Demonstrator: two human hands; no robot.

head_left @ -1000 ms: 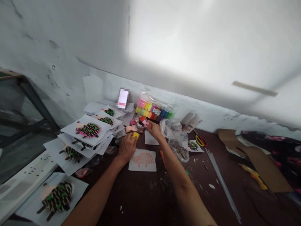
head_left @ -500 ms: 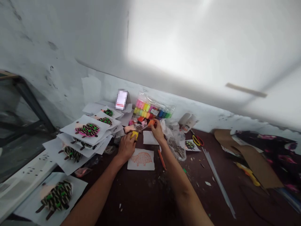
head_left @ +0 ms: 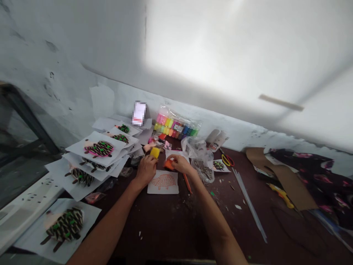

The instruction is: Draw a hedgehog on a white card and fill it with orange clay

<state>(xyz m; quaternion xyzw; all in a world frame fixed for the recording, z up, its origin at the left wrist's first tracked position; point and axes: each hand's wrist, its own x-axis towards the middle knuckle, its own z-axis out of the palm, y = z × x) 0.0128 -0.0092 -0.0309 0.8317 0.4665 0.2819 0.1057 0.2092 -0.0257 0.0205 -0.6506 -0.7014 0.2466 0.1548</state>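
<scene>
A yellow clay block was gripped by the left hand. Orange clay was pinched by the right hand, just above a hedgehog drawing on the desk. Soft clay was best pinched gently.

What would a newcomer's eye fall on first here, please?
The clay hedgehog pictures on white sheets, piled at the left, stand out first, with the bag of bright modelling clay against the wall behind. An orange hedgehog outline on paper lies in front of the hands, the left holding yellow clay, the right orange clay.
</scene>
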